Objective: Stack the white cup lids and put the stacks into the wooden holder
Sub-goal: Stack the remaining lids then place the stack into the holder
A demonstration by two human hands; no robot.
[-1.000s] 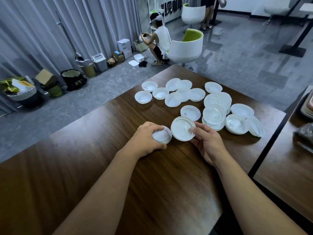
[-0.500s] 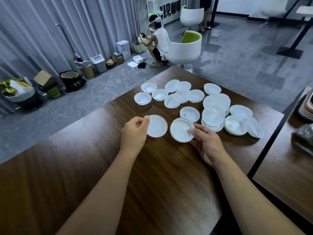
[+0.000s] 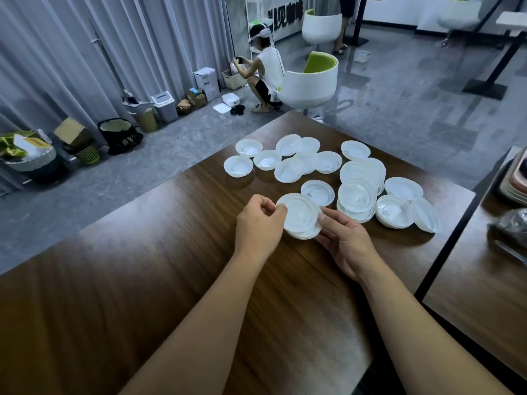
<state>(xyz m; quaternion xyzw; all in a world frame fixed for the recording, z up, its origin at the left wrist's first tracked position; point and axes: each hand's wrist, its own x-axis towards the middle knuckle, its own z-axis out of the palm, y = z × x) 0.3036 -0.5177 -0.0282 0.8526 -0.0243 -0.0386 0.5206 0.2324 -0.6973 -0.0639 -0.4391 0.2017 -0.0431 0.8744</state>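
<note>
2 lids (image 3: pixel 299 216) now sit together between the hands, where half a second ago each hand held its own, so a stack is begun. The left hand (image 3: pixel 258 223) pinches the upper lid's rim; the right hand (image 3: pixel 343 240) cups the lower. The pair hovers above the table (image 3: pixel 171 252), tilted, flat faces toward the camera, stack axis leaning back.

Head camera looks forward and down, close over the table (image 3: pixel 171 280).
</note>
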